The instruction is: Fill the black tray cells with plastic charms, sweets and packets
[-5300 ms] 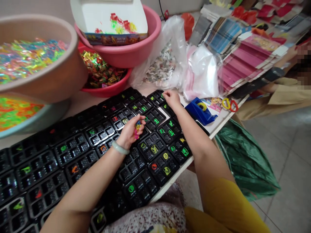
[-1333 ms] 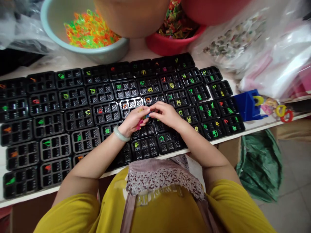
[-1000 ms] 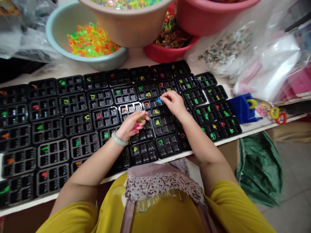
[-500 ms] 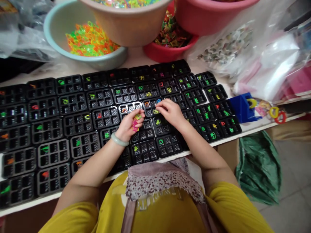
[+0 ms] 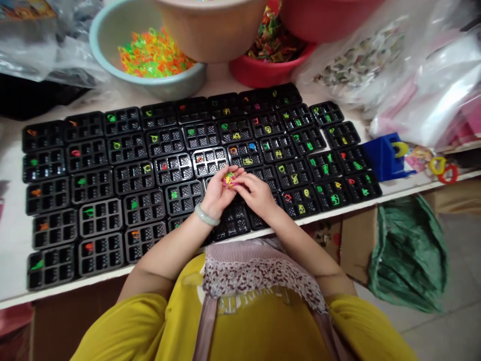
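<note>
From the head view, small plastic pieces (image 5: 228,179) are seen gathered in the left hand (image 5: 216,195), its fingers loosely curled into a cup, presumably so that none are spilled. The right hand (image 5: 258,194) is brought against that palm, its fingers narrowed over the pieces; whether one is gripped cannot be told. Both hands are held above the black trays (image 5: 100,216), near the middle of the counter's (image 5: 11,273) front edge. The trays are laid in close rows along that edge, probably for easy reach. The pale blue basin (image 5: 150,86) is stood behind them; the blue tape dispenser (image 5: 381,159) is set beyond their right end, seemingly out of the way.
</note>
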`<state>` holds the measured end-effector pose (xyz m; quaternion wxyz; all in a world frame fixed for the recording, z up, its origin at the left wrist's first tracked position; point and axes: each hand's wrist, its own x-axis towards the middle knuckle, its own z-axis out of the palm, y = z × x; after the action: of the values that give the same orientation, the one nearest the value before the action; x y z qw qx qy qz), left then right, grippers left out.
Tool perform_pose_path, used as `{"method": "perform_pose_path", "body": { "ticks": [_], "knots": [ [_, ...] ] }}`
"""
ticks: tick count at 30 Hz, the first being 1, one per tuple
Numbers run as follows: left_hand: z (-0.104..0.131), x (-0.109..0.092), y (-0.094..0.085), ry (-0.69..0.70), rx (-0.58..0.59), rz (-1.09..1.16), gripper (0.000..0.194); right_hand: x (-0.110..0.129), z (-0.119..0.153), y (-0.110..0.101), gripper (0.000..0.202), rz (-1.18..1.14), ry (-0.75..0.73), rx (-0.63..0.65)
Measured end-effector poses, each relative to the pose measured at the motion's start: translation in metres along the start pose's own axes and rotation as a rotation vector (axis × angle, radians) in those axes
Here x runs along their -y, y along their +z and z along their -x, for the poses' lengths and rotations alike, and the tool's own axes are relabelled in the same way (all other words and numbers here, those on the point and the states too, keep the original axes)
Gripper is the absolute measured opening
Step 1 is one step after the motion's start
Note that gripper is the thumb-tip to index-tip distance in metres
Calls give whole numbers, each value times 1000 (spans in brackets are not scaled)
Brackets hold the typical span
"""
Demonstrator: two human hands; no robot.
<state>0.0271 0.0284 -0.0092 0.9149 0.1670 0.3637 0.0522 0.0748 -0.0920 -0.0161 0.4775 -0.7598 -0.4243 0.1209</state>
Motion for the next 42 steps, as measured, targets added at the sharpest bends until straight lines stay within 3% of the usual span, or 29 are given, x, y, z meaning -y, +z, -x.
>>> {"method": "perform_pose_path", "body": {
  "ticks": [6,13,18,22,25,29,32,36,42],
  "knots": [
    [-1,8,6,-37,50,-122,25,-9,-22,-29,13,-33,134,21],
    [1,-10,17,51,217,-476,26,-6,-46,-58,19,139,101,98],
    [2,-11,13,153,218,-575,28,-8,-40,-60,21,72,135,77],
    [-3,-7,8,149,187,-587,24,-30,-29,-72,15,68,204,-5],
    [-5,-5,6,115,161,-590,22,-52,-23,-84,10,240,219,-55],
    [-3,-4,5,71,160,-618,22,-72,-20,-87,17,439,209,56],
    [-1,-2,5,52,160,-620,24,-68,-17,-80,21,449,127,112],
    [1,1,3,52,167,-606,25,-51,-15,-77,19,350,21,26],
    [2,1,1,60,159,-586,24,-49,-10,-89,17,313,205,-155]
  ]
}}
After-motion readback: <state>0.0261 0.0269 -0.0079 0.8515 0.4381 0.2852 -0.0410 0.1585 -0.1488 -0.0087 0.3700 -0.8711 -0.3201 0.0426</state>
